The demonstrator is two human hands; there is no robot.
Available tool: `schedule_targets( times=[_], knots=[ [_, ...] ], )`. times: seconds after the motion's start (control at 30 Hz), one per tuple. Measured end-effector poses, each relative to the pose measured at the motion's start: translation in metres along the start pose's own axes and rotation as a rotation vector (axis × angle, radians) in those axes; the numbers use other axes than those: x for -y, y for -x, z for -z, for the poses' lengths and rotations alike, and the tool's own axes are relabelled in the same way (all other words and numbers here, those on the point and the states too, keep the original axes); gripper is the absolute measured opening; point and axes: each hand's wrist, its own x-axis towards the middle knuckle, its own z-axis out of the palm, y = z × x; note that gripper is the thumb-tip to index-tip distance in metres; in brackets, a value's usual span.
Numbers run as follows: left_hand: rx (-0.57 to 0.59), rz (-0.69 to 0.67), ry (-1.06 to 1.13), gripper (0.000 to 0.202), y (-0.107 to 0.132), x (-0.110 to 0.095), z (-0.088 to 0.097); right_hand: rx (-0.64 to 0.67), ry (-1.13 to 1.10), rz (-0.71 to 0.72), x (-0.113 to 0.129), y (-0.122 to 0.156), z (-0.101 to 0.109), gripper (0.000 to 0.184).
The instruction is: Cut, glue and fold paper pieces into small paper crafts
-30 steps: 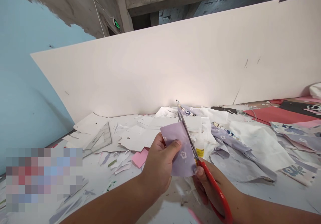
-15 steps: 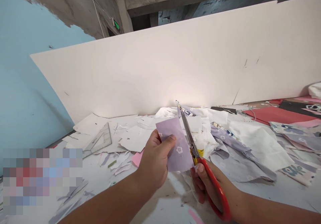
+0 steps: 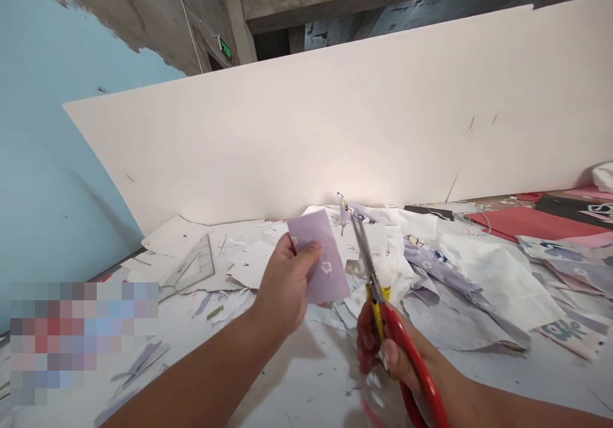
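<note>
My left hand (image 3: 282, 284) pinches a small lilac fabric piece (image 3: 320, 259) printed with a white flower, thumb on its face. My right hand (image 3: 390, 351) grips a pair of red-handled scissors (image 3: 368, 262), with the steel blades pointing away from me. A narrow gap separates the blades from the right edge of the lilac piece. Just behind the blades stands a small glue bottle (image 3: 387, 281) with a yellow label, partly hidden by them.
Scraps of white paper (image 3: 251, 263) and a clear triangular ruler (image 3: 194, 265) lie to the left on the white table (image 3: 297, 377). Lilac floral fabric (image 3: 440, 265), white cloth (image 3: 498, 281) and red sheets (image 3: 522, 220) lie right. A tall white board (image 3: 306, 115) stands behind.
The lilac piece has moved left with my left hand and no longer sits against the scissors. My right hand has shifted slightly left, and more of the blades shows.
</note>
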Motion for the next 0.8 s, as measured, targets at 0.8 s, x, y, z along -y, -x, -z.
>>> schedule_targets(
  times=[0.8],
  knots=[
    [0.424,0.133,-0.3,0.05,0.007,0.015,0.006,-0.246,0.116,0.057,0.011,-0.015,0.018,0.029]
  ],
)
